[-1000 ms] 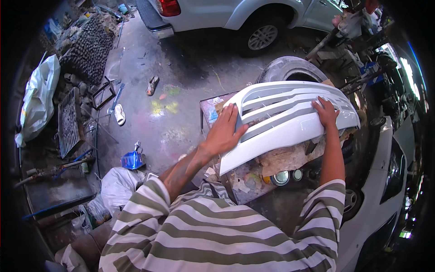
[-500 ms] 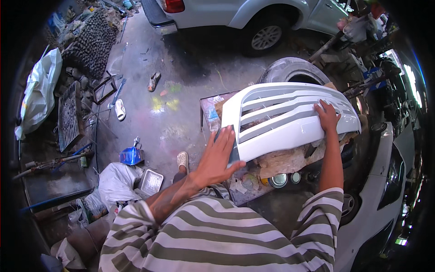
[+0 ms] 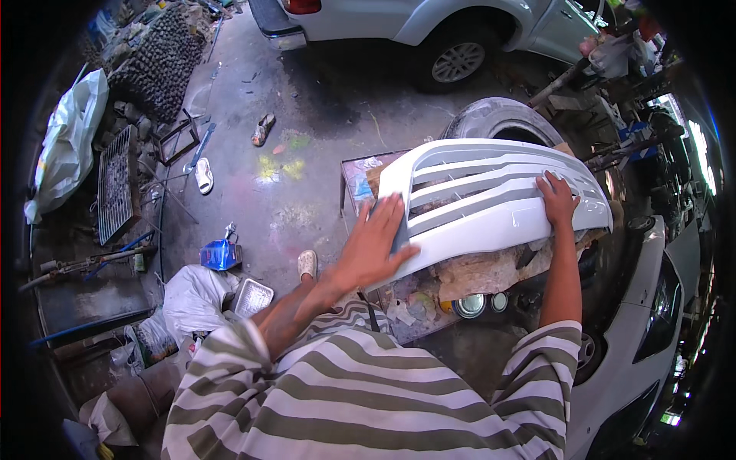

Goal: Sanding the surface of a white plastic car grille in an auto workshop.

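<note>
A white car grille [image 3: 468, 245] with grey slats lies tilted on a low table, over brown cardboard or paper. My left hand [image 3: 378, 241] lies with stretched fingers against the grille's near left corner. Beneath it a dark sheet that looks like sandpaper [image 3: 401, 230] is pressed to the white surface and shows past the fingers. Farther right, my right hand [image 3: 560, 201] rests on the slats with its fingers bent over a slat edge, steadying the panel. The sheet's part under my palm is hidden.
Behind the grille lies a tire [image 3: 498, 119]; a pale pickup [image 3: 353, 23] stands beyond. Paint cans [image 3: 469, 306] sit under the table's near side. A blue container [image 3: 220, 254], white sack [image 3: 195, 303] and foil tray [image 3: 253, 297] are at left. A white car [image 3: 629, 314] stands right.
My left hand and the dark sheet have slid a little up and forward along the grille's left corner. My right hand keeps its place on the slats.
</note>
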`<state>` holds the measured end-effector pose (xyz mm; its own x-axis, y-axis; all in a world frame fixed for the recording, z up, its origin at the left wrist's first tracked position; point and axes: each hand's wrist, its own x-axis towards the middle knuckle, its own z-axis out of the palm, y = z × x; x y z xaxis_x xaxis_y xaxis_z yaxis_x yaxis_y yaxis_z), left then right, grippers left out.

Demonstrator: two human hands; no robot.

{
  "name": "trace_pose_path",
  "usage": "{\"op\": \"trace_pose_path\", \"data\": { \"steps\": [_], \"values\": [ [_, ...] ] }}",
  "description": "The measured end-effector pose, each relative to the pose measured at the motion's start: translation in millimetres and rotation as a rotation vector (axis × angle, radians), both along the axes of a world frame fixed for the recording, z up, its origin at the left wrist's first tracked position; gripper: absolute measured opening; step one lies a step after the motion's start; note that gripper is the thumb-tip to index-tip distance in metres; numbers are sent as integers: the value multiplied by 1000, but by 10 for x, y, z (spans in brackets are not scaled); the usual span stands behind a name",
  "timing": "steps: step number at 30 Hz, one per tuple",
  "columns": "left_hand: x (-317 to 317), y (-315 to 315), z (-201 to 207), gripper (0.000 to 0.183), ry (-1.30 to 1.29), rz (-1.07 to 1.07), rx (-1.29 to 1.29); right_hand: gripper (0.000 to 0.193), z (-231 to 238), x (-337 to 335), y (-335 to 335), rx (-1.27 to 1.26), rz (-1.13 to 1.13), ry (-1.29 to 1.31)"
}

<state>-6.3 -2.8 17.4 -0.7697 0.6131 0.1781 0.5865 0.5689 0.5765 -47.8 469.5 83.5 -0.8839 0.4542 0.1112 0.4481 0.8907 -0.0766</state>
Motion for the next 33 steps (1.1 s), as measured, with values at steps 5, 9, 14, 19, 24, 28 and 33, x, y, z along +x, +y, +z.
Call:
{"op": "trace_pose_path", "data": {
  "steps": [5, 9, 14, 19, 24, 28, 33],
  "values": [
    [-417, 164, -24, 90, -108, 34, 45, 63, -9, -9, 43, -4, -10, -9],
    [158, -170, 10, 89, -61, -15, 0, 63, -14, 28, 53, -20, 6, -1],
    [-577, 77, -154, 91, -142, 14, 17, 61, 13, -50, -30, -16, 6, -8],
    [76, -137, -4, 93, -103, -27, 60, 61, -7, 40, 72, -35, 2, 9],
    [-323, -66, -76, 92, -107, -37, 23, 61, 2, -16, 46, -48, 34, 25],
    [-507, 35, -169, 93, -197, 1, 31, 61, -27, -14, 53, -43, 15, -2],
    [702, -405, 191, 97, -125, -62, -54, 62, -54, 37, 141, -50, 9, 13]
  ]
}}
